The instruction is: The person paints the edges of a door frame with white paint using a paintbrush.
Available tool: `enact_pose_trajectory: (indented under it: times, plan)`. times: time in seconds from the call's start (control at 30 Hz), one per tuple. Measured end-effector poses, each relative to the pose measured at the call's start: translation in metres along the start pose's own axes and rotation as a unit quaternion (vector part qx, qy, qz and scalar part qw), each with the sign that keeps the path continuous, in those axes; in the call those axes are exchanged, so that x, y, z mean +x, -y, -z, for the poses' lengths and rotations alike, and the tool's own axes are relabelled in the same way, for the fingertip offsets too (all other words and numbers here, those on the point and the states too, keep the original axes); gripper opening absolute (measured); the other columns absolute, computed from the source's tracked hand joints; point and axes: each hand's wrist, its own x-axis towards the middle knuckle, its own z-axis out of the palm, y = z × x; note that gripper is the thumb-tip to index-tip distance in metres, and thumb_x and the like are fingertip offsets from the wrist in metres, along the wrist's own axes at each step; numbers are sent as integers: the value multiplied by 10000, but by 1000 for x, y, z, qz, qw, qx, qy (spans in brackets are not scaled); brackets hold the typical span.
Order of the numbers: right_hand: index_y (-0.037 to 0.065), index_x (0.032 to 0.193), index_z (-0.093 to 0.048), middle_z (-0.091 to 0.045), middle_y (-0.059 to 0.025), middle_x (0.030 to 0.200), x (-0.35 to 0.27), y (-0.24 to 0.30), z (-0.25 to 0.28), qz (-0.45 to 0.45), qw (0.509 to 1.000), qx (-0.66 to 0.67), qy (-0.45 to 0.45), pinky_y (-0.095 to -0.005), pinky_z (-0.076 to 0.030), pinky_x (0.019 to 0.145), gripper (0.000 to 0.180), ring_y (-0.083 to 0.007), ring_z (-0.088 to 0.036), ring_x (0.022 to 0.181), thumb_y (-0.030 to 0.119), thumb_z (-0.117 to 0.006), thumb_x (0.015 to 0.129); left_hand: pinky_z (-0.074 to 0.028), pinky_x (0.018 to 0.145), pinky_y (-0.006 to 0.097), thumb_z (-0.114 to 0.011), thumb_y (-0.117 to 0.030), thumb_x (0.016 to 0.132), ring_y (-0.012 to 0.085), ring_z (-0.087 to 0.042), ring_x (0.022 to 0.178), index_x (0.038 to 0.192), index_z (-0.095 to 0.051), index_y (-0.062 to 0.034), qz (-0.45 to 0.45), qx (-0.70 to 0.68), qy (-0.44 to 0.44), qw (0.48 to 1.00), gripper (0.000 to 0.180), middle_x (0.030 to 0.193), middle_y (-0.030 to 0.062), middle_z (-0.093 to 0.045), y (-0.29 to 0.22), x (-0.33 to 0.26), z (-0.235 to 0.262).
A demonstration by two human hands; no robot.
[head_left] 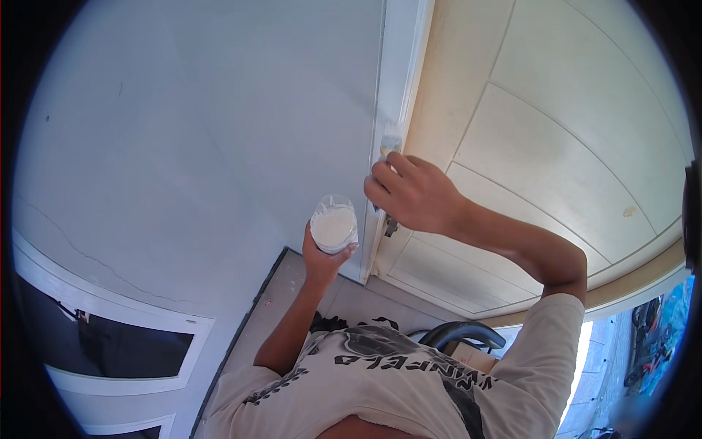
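My right hand [411, 194] is closed around a paintbrush [390, 143], whose bristles rest against the white door frame [395, 80]. The brush handle is mostly hidden inside my fist. My left hand [324, 258] holds up a small clear plastic cup of white paint [334, 224] just left of the frame, below the brush. The pale blue-white wall [205, 124] fills the left side, and a cream panelled door [556, 132] stands open to the right.
A white-framed dark window [110, 344] sits low in the wall at left. Grey floor tiles [292, 293] lie below the wall corner. A black curved object [462, 333] and a cardboard box are beside my torso. Colourful items lie outside at far right.
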Motion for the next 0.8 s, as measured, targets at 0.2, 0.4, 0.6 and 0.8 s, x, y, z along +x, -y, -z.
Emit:
enact_pose_trajectory:
  times: [0.2,0.4,0.6,0.8]
  plan:
    - [42,959,-642,-645,-111,917,28,-24,23,-150,977,126,91,-402,-559,701,90,-274,-667,865,63,-637,872,-549,945,348,-857,23,689,209,-647,1105,1308,-482,4,-9,8,-7,1000,724,1203,122,-628,-5,-1,-3]
    - [95,936,-634,-632,-41,889,58,-73,81,-140,975,-1,-174,-338,-537,614,93,-219,-642,771,84,-672,852,-543,955,351,-870,1,685,210,-642,1113,1314,-478,4,-19,10,-8,1000,741,1208,124,-626,4,1,-3]
    - [106,900,-605,-580,-38,899,14,-40,25,-21,979,-118,-167,-302,-532,600,226,-198,-606,845,122,-712,702,-541,958,352,-870,-8,689,211,-640,1116,1314,-481,-2,-15,4,-8,1000,736,1214,122,-619,7,1,0]
    - [88,928,-640,-612,-54,930,-43,19,-18,-109,993,56,-7,-328,-547,658,198,-220,-635,885,97,-722,748,-544,954,353,-867,-5,691,207,-637,1119,1322,-477,-1,-12,2,22,1000,742,1226,118,-614,10,4,6]
